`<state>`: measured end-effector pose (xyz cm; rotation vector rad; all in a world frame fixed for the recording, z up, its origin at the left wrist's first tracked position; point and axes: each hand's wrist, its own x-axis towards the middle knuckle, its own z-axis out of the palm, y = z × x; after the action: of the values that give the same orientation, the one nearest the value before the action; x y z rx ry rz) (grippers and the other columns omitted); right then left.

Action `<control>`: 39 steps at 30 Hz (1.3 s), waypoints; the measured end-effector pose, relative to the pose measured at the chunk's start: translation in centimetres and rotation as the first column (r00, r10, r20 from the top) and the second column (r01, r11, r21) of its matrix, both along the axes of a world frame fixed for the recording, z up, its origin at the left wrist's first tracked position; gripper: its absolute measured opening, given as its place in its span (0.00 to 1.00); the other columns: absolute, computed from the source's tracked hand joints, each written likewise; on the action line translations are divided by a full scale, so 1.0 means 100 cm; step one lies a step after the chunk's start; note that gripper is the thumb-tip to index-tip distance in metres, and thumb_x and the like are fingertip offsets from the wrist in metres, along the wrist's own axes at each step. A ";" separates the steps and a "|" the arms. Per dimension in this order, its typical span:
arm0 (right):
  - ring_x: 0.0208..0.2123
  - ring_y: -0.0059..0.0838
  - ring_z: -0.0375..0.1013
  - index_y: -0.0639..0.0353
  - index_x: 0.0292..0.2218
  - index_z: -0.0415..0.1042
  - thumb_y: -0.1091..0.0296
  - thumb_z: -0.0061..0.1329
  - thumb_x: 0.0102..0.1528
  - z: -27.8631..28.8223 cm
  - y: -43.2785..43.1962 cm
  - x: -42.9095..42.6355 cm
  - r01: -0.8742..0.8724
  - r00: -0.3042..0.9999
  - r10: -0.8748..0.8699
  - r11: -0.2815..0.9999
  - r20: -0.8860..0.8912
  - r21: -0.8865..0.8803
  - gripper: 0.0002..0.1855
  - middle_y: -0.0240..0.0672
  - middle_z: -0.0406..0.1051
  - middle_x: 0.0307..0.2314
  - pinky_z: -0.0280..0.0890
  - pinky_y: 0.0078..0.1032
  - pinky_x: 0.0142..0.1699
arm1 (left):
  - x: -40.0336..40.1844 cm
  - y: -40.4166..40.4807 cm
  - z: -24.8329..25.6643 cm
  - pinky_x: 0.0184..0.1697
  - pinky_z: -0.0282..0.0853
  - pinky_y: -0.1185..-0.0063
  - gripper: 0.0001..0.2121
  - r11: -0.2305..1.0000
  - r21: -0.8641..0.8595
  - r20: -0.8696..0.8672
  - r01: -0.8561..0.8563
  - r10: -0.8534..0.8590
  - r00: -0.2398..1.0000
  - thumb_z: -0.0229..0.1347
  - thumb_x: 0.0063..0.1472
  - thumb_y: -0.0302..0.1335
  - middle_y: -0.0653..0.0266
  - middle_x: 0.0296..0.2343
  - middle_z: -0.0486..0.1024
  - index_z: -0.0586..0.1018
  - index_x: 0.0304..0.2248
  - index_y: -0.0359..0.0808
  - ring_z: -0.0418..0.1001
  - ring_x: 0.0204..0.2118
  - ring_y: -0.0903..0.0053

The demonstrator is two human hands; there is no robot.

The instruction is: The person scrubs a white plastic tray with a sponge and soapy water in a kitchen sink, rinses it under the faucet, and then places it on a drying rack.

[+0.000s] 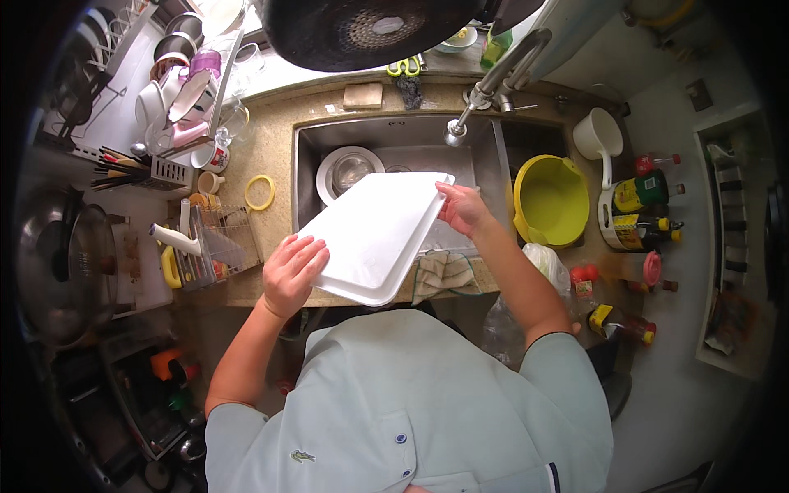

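Note:
A white rectangular plastic tray point(376, 228) is held up at a tilt over the front of the stainless steel sink point(394, 130). My left hand point(293, 271) grips its left side, fingers flat on the broad face and thumb out of sight. At the far right corner, my right hand point(461, 208) pinches the rim. Behind the tray, a round white dish with a clear glass bowl point(352, 171) in it sits in the basin, partly covered. Above the sink hangs the faucet's spray head point(455, 132). A beige cloth point(445, 275) drapes over the front edge, near the tray's right side.
A yellow-green basin point(550, 200) stands over the smaller right sink, beside a white dipper point(599, 137). Several bottles point(641, 191) line the right side. On the left are a wire rack point(228, 240), a yellow ring point(259, 192) and stacked dishes. A dark pan point(370, 31) hangs overhead.

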<state>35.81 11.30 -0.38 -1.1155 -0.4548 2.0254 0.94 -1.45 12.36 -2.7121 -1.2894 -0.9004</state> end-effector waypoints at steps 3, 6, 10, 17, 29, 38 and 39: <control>0.44 0.35 0.75 0.68 0.47 0.67 0.72 0.46 0.62 0.000 -0.014 -0.002 0.137 0.990 -0.136 0.991 -0.048 0.005 0.13 0.40 0.73 0.41 0.71 0.36 0.51 | -0.011 -0.004 -0.013 0.52 0.69 0.61 0.11 1.000 0.017 0.029 0.025 -0.026 0.999 0.58 0.53 0.21 0.58 0.38 0.80 0.79 0.38 0.34 0.78 0.43 0.61; 0.43 0.34 0.75 0.68 0.47 0.66 0.72 0.46 0.61 0.008 -0.025 -0.005 0.220 0.975 -0.218 0.975 -0.051 0.032 0.14 0.39 0.73 0.41 0.70 0.36 0.52 | -0.018 -0.007 -0.022 0.53 0.67 0.60 0.11 0.999 0.037 0.079 0.039 -0.042 0.996 0.58 0.53 0.22 0.57 0.39 0.79 0.80 0.39 0.35 0.77 0.44 0.60; 0.45 0.35 0.73 0.67 0.49 0.64 0.75 0.46 0.60 0.024 -0.038 -0.008 0.303 0.952 -0.300 0.952 -0.062 0.048 0.16 0.40 0.71 0.43 0.69 0.36 0.53 | -0.032 -0.012 -0.042 0.57 0.63 0.62 0.12 0.991 0.067 0.097 -0.112 0.105 0.990 0.59 0.53 0.22 0.53 0.44 0.76 0.81 0.39 0.36 0.74 0.49 0.62; 0.49 0.38 0.71 0.63 0.53 0.62 0.77 0.46 0.58 0.022 -0.058 -0.021 0.436 0.895 -0.429 0.899 -0.126 0.036 0.21 0.40 0.69 0.46 0.67 0.39 0.55 | -0.041 -0.019 -0.115 0.65 0.53 0.63 0.31 0.657 -0.605 0.668 0.449 0.726 -0.164 0.53 0.65 0.29 0.46 0.58 0.61 0.53 0.61 0.29 0.61 0.60 0.59; 0.64 0.52 0.47 0.64 0.65 0.42 0.32 0.65 0.34 -0.018 -0.054 -0.068 -0.282 0.036 -0.175 0.943 0.984 0.178 0.71 0.54 0.47 0.62 0.45 0.53 0.65 | 0.008 0.006 -0.087 0.51 0.74 0.69 0.22 0.530 -0.600 0.594 0.599 0.797 -0.110 0.50 0.63 0.20 0.54 0.47 0.72 0.63 0.56 0.32 0.74 0.48 0.66; 0.65 0.51 0.44 0.58 0.62 0.57 0.28 0.58 0.41 -0.043 -0.008 -0.055 -0.506 0.234 -0.129 0.830 0.964 0.234 0.58 0.52 0.46 0.63 0.44 0.55 0.63 | 0.027 0.011 -0.093 0.51 0.74 0.67 0.22 0.498 -0.621 0.531 0.605 0.836 -0.142 0.48 0.64 0.22 0.51 0.48 0.71 0.61 0.57 0.30 0.74 0.49 0.63; 0.65 0.51 0.44 0.57 0.62 0.58 0.30 0.58 0.42 -0.041 -0.008 -0.055 -0.511 0.218 -0.150 0.824 0.964 0.244 0.56 0.52 0.47 0.62 0.45 0.53 0.63 | 0.029 0.011 -0.093 0.51 0.74 0.66 0.22 0.495 -0.623 0.520 0.606 0.841 -0.152 0.48 0.64 0.22 0.51 0.48 0.71 0.61 0.57 0.30 0.74 0.49 0.62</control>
<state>30.32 10.52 -4.47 -1.9156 -1.7786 0.8774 3.82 -0.35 3.04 -0.6929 -2.7951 -3.6553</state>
